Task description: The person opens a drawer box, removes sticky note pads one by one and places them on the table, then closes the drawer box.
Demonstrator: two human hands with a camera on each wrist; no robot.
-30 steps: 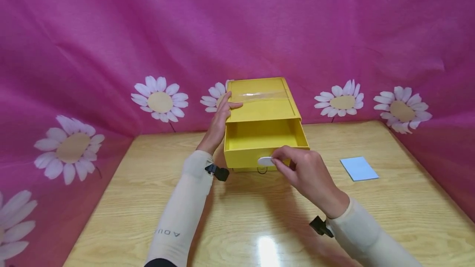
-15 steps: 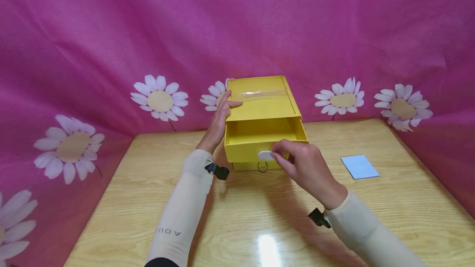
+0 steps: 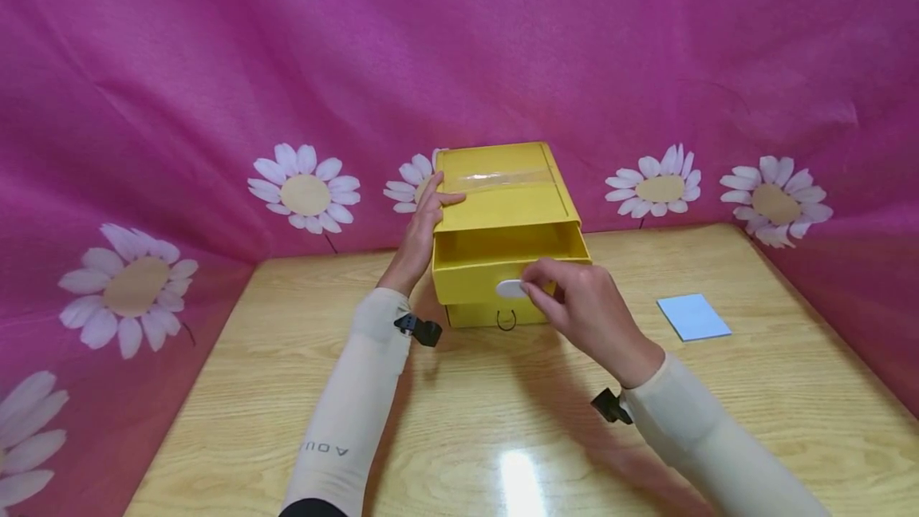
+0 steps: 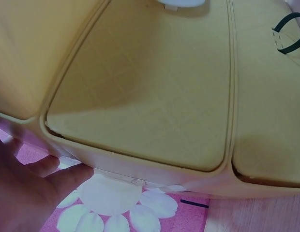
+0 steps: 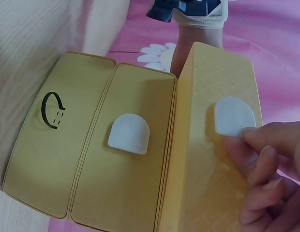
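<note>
A yellow drawer box (image 3: 513,210) stands on the table with its top drawer (image 3: 470,284) pulled partly out. My right hand (image 3: 592,313) pinches the white tab handle (image 3: 508,289) on that drawer's front between thumb and fingertips. Against the box's left side rests my left hand (image 3: 412,250), its thumb reaching over the top edge. In the right wrist view, the middle drawer (image 5: 126,92) has its own white tab (image 5: 129,134), and the lowest drawer (image 5: 55,179) bears a black loop (image 5: 52,111); both sit closed. The inner floor of the top drawer is mostly hidden.
A light blue square pad (image 3: 693,317) lies on the wooden table (image 3: 301,341), to the right of the box. Pink cloth (image 3: 459,46) with white flowers hangs behind and at both sides. Clear tape (image 3: 495,179) crosses the box top.
The top drawer has slid further into the box, with my right hand moving along on its tab. More of the front below it shows. My left hand stays against the side.
</note>
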